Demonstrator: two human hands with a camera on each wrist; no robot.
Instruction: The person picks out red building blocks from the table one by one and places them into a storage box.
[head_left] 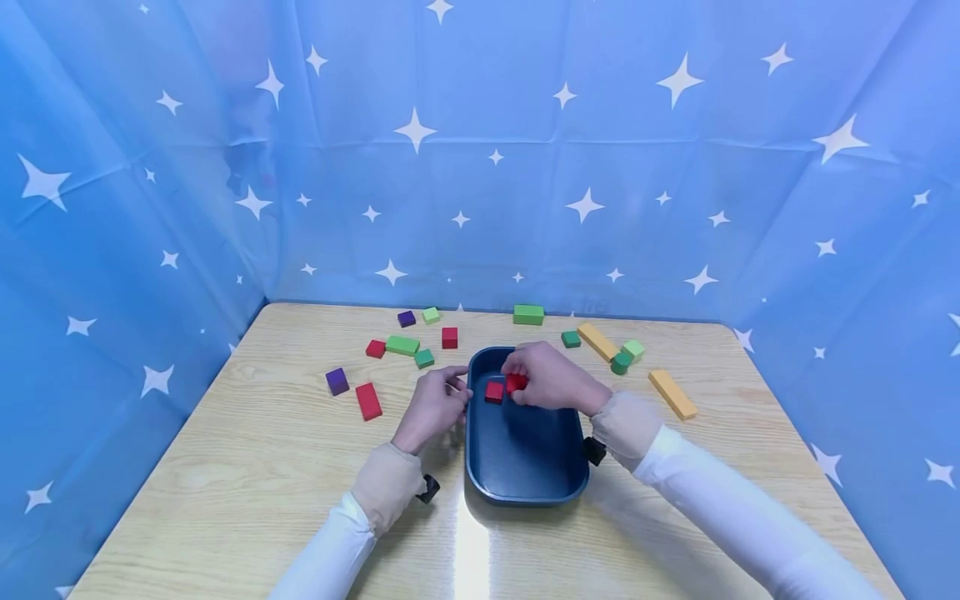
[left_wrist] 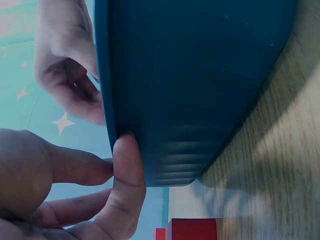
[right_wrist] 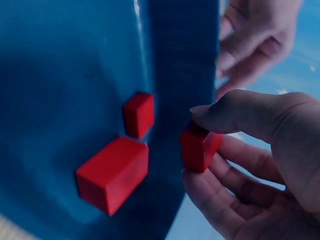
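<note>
A dark blue rectangular tray (head_left: 525, 462) stands on the table. My left hand (head_left: 435, 407) pinches its left rim; in the left wrist view one of the fingertips (left_wrist: 128, 157) presses the outer wall. Over the far part of the tray, my right hand (head_left: 551, 379) holds a red block (right_wrist: 197, 150) between thumb and fingers. Inside lie a small red block (right_wrist: 139, 115) and a larger red block (right_wrist: 114, 172), close together on the tray floor. The right hand hides part of the tray's far end in the head view.
Left of the tray are purple blocks (head_left: 337, 381), red blocks (head_left: 368, 401) and green blocks (head_left: 402, 344). A green block (head_left: 528, 315) sits behind it. To the right lie two yellow-orange bars (head_left: 672, 394), a green cylinder (head_left: 621, 362) and small green blocks (head_left: 633, 350). A starred blue curtain (head_left: 480, 192) surrounds the table.
</note>
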